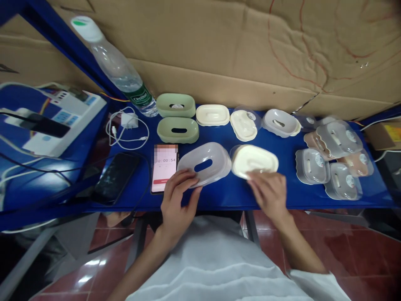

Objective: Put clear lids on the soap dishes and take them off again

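Note:
My left hand [178,196] grips the near edge of a translucent grey soap-dish tray [205,163] with an oval slot, tilted on the blue table [225,192]. My right hand [269,192] rests its fingers on the near edge of a cream soap-dish piece [255,159] just right of the grey one; the fingers are blurred by motion. The two pieces lie side by side, almost touching.
Two green dishes [177,119], cream dishes [213,115] and a grey one [280,122] line the back. Several lidded grey and pink dishes [335,161] cluster at the right. A phone with a timer [165,167], a dark phone [115,177], a charger cable [127,129], a water bottle [119,69] stand left.

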Demonstrator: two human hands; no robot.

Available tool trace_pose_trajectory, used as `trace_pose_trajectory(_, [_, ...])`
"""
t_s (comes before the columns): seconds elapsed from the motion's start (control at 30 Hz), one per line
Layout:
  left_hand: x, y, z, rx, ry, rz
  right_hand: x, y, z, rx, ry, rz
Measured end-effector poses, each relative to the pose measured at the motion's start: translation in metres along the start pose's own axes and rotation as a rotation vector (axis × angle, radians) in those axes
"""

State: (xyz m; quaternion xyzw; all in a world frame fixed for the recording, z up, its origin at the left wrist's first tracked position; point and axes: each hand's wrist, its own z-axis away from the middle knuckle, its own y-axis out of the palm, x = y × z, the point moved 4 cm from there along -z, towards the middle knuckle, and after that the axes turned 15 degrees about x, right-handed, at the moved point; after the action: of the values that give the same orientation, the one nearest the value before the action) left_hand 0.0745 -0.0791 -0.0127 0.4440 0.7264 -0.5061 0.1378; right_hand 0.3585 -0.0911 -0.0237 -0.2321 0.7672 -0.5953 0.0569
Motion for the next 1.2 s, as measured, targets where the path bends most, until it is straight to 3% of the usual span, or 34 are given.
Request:
trace_pose_trajectory(0.1, [-0.001, 0.0, 0.002, 0.043, -0.004, -0.01, 0.046, 0.019, -0.008, 0.126, -0.202, -0.063])
trace_pose_trajectory(0.2, [0.001, 0.006, 0.005, 0.135, 0.0, -0.047, 0.059, 0.036, -0.018, 0.206, -0.278, -0.137])
trace_pose_trajectory(0.33, [0.009, 0.011, 0.01, 0.201, -0.006, -0.082, 0.044, 0.039, -0.015, 0.15, -0.249, -0.29])
trace_pose_trajectory(0.4, [0.011, 0.013, 0.012, 0.243, 0.032, -0.074, 0.029, 0.037, -0.01, 0.122, -0.128, -0.314])
trace_pose_trajectory(0.53, [0.01, 0.02, 0.014, 0.356, 0.121, -0.087, 0.004, 0.035, -0.008, 0.219, 0.084, -0.261])
trace_pose_trajectory(0.6, [0.009, 0.025, 0.015, 0.422, 0.149, -0.112, 0.0, 0.032, -0.012, 0.256, 0.054, -0.244])
trace_pose_trajectory(0.77, [0.013, 0.031, 0.015, 0.483, 0.198, -0.204, 0.019, 0.035, -0.017, 0.405, -0.243, -0.177])
trace_pose_trajectory(0.97, [0.019, 0.031, 0.017, 0.518, 0.174, -0.204, 0.036, 0.041, -0.011, 0.411, -0.27, -0.132])
trace_pose_trajectory(1.07, [0.019, 0.031, 0.018, 0.502, 0.152, -0.175, 0.02, 0.034, -0.014, 0.378, -0.225, -0.103])
trace_pose_trajectory(1.2, [0.02, 0.029, 0.018, 0.475, 0.031, -0.061, -0.044, 0.022, -0.027, 0.267, 0.081, -0.029])
